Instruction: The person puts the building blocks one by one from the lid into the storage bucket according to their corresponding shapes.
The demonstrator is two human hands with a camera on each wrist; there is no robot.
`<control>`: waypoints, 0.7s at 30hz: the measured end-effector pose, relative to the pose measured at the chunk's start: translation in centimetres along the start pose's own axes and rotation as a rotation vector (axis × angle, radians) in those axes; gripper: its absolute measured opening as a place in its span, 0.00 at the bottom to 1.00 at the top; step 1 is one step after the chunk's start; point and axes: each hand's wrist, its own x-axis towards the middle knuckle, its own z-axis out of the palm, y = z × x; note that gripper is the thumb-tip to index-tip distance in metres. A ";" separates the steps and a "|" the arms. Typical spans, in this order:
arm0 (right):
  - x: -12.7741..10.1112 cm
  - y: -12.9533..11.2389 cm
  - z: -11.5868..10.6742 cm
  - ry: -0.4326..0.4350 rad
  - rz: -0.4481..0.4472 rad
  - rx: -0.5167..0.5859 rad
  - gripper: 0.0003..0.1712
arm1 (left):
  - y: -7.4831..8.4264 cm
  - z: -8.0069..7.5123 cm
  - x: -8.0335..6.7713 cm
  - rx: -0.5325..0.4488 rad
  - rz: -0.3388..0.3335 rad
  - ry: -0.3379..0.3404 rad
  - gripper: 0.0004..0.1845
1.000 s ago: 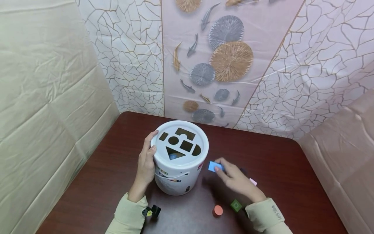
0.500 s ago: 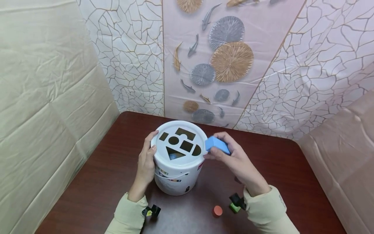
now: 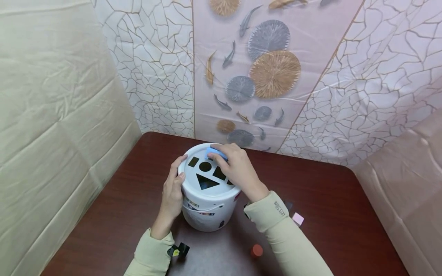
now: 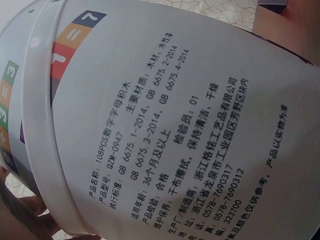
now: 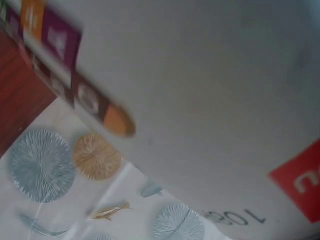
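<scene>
A white bucket (image 3: pixel 203 221) stands on the table, its lid (image 3: pixel 189 179) cut with shaped holes: a triangle, a circle, a rectangle and others. My left hand (image 3: pixel 171 193) grips its left side, fingers and thumb at the rim. Over the arch-shaped hole at the lid's far side, my right hand (image 3: pixel 239 168) pinches a blue block (image 3: pixel 218 152) between thumb and fingers; the hand covers part of the block and of the holes. The left wrist view is filled by the printed bucket wall (image 4: pixel 150 125). Against the right wrist camera, the bucket wall (image 5: pixel 200 100) looks blurred.
A red cylinder (image 3: pixel 257 250) stands on the brown table (image 3: pixel 331 180) to the right of the bucket's front. Beyond my right sleeve (image 3: pixel 286 237) lies a pink block (image 3: pixel 297 219), with a dark piece (image 3: pixel 288 205) beside it. Patterned cloth (image 3: pixel 165 76) hangs behind the table.
My right hand has carried the blue block up and leftward from beside the bucket onto the lid. The sleeve now hides the green block. My left hand keeps its hold on the rim.
</scene>
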 end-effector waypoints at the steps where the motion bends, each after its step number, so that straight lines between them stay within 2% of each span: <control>1: -0.1 0.0 0.0 0.018 0.003 -0.020 0.21 | 0.0 0.1 0.0 -0.001 0.000 0.002 0.28; 7: -0.5 0.1 0.0 0.042 0.066 -0.103 0.18 | -0.1 0.3 -0.1 -0.013 -0.001 0.002 0.27; 12: -0.6 -0.1 0.1 0.053 0.104 -0.106 0.17 | -0.1 0.3 -0.1 -0.007 0.004 -0.013 0.27; 21: -0.4 -0.5 0.1 0.091 0.076 -0.109 0.15 | -0.1 0.1 0.0 0.001 0.017 -0.003 0.27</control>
